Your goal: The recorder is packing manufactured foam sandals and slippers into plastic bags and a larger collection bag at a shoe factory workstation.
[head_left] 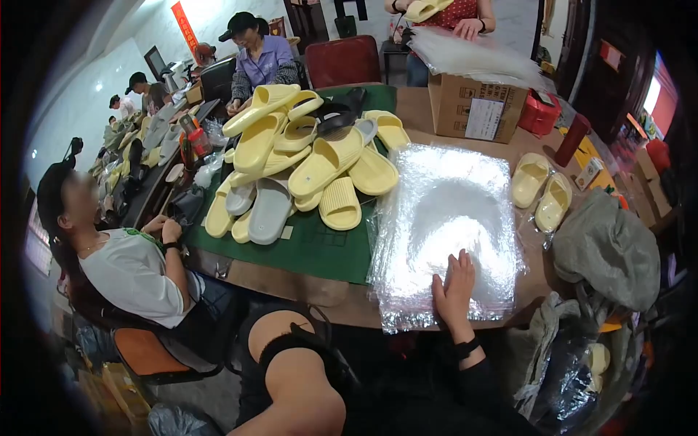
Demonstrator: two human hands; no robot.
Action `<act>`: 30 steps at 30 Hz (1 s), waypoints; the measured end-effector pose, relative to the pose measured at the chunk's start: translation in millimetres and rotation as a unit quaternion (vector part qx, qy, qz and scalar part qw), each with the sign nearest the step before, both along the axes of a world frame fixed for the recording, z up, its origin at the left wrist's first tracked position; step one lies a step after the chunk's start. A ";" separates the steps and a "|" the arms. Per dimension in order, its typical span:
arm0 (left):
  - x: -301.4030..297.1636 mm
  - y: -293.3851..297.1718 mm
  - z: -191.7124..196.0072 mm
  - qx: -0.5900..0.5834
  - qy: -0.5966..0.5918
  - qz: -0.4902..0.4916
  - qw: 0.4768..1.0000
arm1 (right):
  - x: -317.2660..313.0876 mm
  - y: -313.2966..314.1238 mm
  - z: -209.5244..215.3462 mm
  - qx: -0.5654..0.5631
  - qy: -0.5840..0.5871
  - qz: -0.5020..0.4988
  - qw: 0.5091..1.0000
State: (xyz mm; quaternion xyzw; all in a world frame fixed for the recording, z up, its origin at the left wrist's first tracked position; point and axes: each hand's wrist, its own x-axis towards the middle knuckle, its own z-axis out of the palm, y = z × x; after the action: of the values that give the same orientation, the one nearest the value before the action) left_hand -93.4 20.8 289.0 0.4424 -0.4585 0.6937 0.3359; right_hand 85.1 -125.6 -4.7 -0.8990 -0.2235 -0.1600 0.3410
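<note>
My right hand lies flat with its fingers spread on a thick stack of clear plastic bags at the table's near edge. The bags catch bright light, and nothing shows in the hand's grasp. My left hand is out of sight. To the left of the bags, a heap of yellow slides covers a green mat; a grey slide leans at its near side. Right of the stack rests a pair of yellow slides, side by side.
A cardboard box with more clear bags on top stands at the back. Grey sacks crowd the right edge. A co-worker in white sits at left; another in purple sits beyond the heap. Bare legs fill the lower middle.
</note>
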 end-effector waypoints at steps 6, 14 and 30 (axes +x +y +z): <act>60.9 85.6 -53.0 0.097 -0.046 0.345 0.933 | -4.2 5.5 6.4 -0.009 0.007 0.019 1.000; 217.1 249.9 -85.4 -0.176 0.385 0.513 0.747 | -3.8 3.3 4.2 -0.015 0.001 -0.001 1.000; 264.8 394.3 -115.1 -0.419 0.589 0.424 0.546 | 0.1 -4.7 2.5 -0.030 0.010 -0.019 0.999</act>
State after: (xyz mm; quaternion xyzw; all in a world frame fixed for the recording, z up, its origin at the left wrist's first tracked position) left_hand 171.3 415.1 173.9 0.7033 0.4260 0.4528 0.3447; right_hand 85.2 -130.3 -2.1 -0.9145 -0.2074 -0.1512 0.3128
